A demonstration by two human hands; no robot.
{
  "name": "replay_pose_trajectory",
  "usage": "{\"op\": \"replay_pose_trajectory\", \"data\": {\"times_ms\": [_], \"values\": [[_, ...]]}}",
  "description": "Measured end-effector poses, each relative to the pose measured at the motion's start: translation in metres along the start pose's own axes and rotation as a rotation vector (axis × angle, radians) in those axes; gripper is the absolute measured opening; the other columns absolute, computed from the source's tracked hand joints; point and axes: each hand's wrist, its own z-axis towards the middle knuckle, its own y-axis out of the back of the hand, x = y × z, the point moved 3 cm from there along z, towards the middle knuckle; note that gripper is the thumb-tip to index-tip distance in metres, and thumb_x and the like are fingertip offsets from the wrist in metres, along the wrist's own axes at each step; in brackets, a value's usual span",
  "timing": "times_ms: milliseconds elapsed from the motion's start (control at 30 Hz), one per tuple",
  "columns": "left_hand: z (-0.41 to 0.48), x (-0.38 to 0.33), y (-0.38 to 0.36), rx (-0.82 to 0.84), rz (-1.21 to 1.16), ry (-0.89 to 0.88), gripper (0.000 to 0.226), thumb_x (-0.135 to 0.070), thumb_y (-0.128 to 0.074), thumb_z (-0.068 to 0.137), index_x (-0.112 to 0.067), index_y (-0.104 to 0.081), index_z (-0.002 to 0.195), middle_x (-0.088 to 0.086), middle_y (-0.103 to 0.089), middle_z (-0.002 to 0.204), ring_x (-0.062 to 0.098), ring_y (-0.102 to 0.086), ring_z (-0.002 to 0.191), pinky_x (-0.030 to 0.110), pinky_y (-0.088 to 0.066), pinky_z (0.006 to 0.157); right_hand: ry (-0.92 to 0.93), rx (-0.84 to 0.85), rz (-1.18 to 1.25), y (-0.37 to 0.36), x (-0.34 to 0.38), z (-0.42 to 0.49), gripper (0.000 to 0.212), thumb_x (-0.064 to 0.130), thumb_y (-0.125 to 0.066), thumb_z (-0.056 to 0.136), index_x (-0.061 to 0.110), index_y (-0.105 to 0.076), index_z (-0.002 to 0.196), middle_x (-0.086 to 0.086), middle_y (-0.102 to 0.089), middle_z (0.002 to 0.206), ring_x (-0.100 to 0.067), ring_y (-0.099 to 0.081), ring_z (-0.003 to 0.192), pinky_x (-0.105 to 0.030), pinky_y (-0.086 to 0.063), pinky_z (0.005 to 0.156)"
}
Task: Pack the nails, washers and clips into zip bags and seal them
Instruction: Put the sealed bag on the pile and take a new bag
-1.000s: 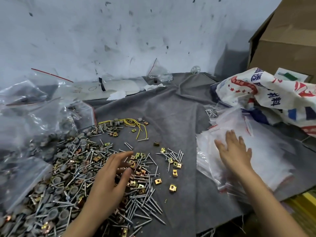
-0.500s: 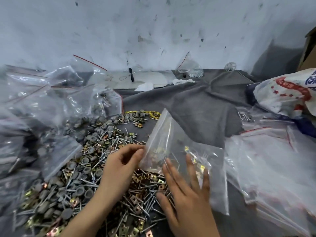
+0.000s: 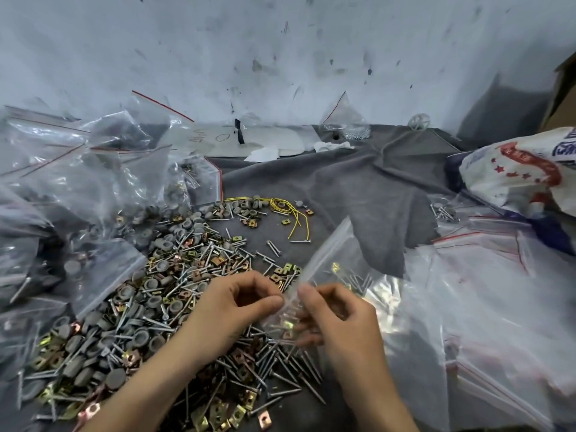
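While both hands meet at centre frame, 1 bag point(image 3: 330, 260) hangs between them. The left hand point(image 3: 237, 304) pinches its near edge with thumb and forefinger. The right hand point(image 3: 336, 319) pinches the same edge just beside it, thumb in front, fingers curled behind the plastic. From that pinch the bag's long axis runs up and to the right, away from the person, its far corner raised over the cloth point(image 3: 343, 188). It looks empty; the metal seen through it seems to be the pile beneath, though I can't be sure.

Directly under the hands and spreading left lie the nails point(image 3: 280, 369), washers point(image 3: 141, 335) and clips point(image 3: 247, 400), all mixed, so the left hand is the nearer 1 for scooping. My read: the mouth needs pulling apart first, and whether it's parted yet I cannot tell.

Filled bags point(image 3: 93, 182) crowd the left, and a stack of empty bags point(image 3: 498, 307) lies just right of the right hand. A yellow wire point(image 3: 290, 213) and a printed sack point(image 3: 523, 169) sit beyond. Nothing seems to block the short drop to the pile.
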Motion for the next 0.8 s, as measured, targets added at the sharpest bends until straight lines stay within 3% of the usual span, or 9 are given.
{"op": "replay_pose_trajectory", "data": {"times_ms": [133, 200, 333, 500, 600, 667, 733, 800], "values": [[-0.002, -0.001, -0.005, 0.090, 0.097, -0.073, 0.012, -0.014, -0.073, 0.080, -0.025, -0.068, 0.077, -0.003, -0.067, 0.075, 0.005, -0.060, 0.068, 0.014, -0.046, 0.065, -0.011, -0.090, -0.059, -0.007, -0.006, 0.003, 0.023, 0.024, -0.068, 0.083, 0.008, -0.063, 0.067, -0.011, -0.064, 0.058, -0.026, -0.063, 0.053, -0.040, -0.056, 0.049], [-0.002, -0.002, -0.006, 0.116, 0.110, -0.104, 0.011, -0.011, -0.069, 0.083, -0.019, -0.065, 0.078, -0.005, -0.065, 0.075, 0.001, -0.058, 0.068, 0.012, -0.043, 0.065, -0.022, -0.100, -0.017, -0.006, -0.009, 0.002, 0.023, 0.016, -0.064, 0.087, 0.009, -0.062, 0.065, -0.009, -0.062, 0.055, -0.024, -0.062, 0.050, -0.035, -0.054, 0.046], [-0.003, -0.003, -0.009, 0.191, 0.156, -0.142, 0.005, -0.015, -0.062, 0.086, -0.010, -0.063, 0.085, -0.003, -0.063, 0.078, 0.003, -0.057, 0.075, 0.013, -0.043, 0.070, -0.091, -0.068, 0.023, -0.006, -0.011, 0.005, 0.023, 0.017, -0.066, 0.086, 0.008, -0.060, 0.066, -0.010, -0.060, 0.057, -0.024, -0.061, 0.047, -0.038, -0.054, 0.046], [-0.005, -0.002, -0.014, 0.247, 0.245, -0.208, 0.005, -0.023, -0.063, 0.087, -0.019, -0.063, 0.086, -0.004, -0.062, 0.090, 0.012, -0.060, 0.090, 0.023, -0.045, 0.083, -0.137, -0.076, -0.043, -0.003, -0.019, 0.008, 0.023, 0.003, -0.060, 0.082, 0.006, -0.059, 0.060, -0.014, -0.059, 0.058, -0.025, -0.061, 0.049, -0.043, -0.056, 0.047], [-0.006, -0.001, -0.018, 0.190, 0.243, -0.221, 0.015, -0.031, -0.064, 0.084, -0.018, -0.061, 0.090, -0.004, -0.063, 0.092, 0.018, -0.062, 0.090, 0.031, -0.051, 0.081, -0.076, -0.057, -0.128, -0.004, -0.022, 0.006, 0.007, 0.020, -0.063, 0.068, 0.013, -0.065, 0.065, -0.008, -0.063, 0.060, -0.029, -0.063, 0.058, -0.049, -0.058, 0.054], [-0.007, -0.001, -0.018, 0.156, 0.251, -0.201, 0.020, -0.030, -0.069, 0.080, -0.017, -0.061, 0.092, -0.005, -0.064, 0.091, 0.018, -0.065, 0.088, 0.035, -0.055, 0.076, -0.076, -0.026, -0.153, -0.007, -0.023, 0.004, 0.016, 0.028, -0.060, 0.059, 0.018, -0.067, 0.071, -0.007, -0.066, 0.066, -0.036, -0.067, 0.072, -0.054, -0.057, 0.063], [-0.006, -0.003, -0.017, 0.132, 0.302, -0.235, 0.011, -0.021, -0.070, 0.081, -0.015, -0.062, 0.084, -0.005, -0.064, 0.091, 0.016, -0.064, 0.088, 0.030, -0.055, 0.074, -0.084, -0.020, -0.111, -0.008, -0.024, 0.003, 0.015, 0.025, -0.060, 0.061, 0.017, -0.068, 0.071, -0.010, -0.067, 0.068, -0.040, -0.067, 0.077, -0.056, -0.057, 0.064], [-0.005, -0.006, -0.016, 0.103, 0.361, -0.280, 0.014, -0.013, -0.066, 0.081, -0.023, -0.059, 0.074, -0.005, -0.064, 0.092, 0.011, -0.063, 0.089, 0.019, -0.050, 0.073, -0.093, -0.017, -0.073, -0.009, -0.022, 0.004, 0.007, 0.015, -0.062, 0.071, 0.015, -0.068, 0.067, -0.012, -0.066, 0.065, -0.038, -0.067, 0.068, -0.052, -0.058, 0.058]]}}
